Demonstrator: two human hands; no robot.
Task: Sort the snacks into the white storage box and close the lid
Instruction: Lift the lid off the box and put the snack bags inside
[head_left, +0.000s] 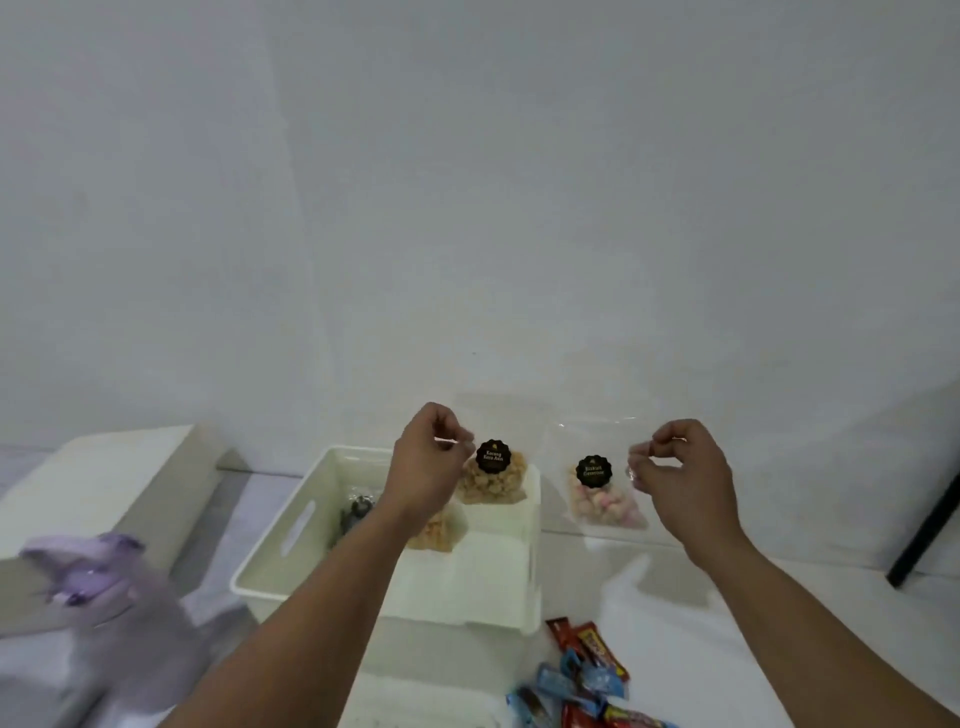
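Nut bag (492, 480): clear pouch of tan snacks with a dark round label, hanging upright over the far right part of the storage box (311, 519); long axis vertical, top edge up.
Left hand (426, 462): fingers curled, thumb and fingertips pinching the nut bag's upper left edge; the bag hangs just right of and below the fingers.
Biscuit bag (605, 496): clear pouch of pink and white pieces, also upright, held in the air to the right of the box, outside its wall.
Right hand (675, 473): fingers curled, pinching the biscuit bag's upper right edge; the bag hangs to the left of the fingers.
Deciding relation: the nut bag is already above the opening, so by judgement a straight lowering serves; the biscuit bag must first travel leftward across the right wall.
Box contents: one orange bag (436, 530) and one dark packet (358, 512) lie inside.
Lid (104, 467): apparently the white panel lying left of the box, not yet fitted.
Wrapped candies (582, 675): loose pile near the box's right front corner, unsorted.
Purple object (98, 577): blurred, at left.
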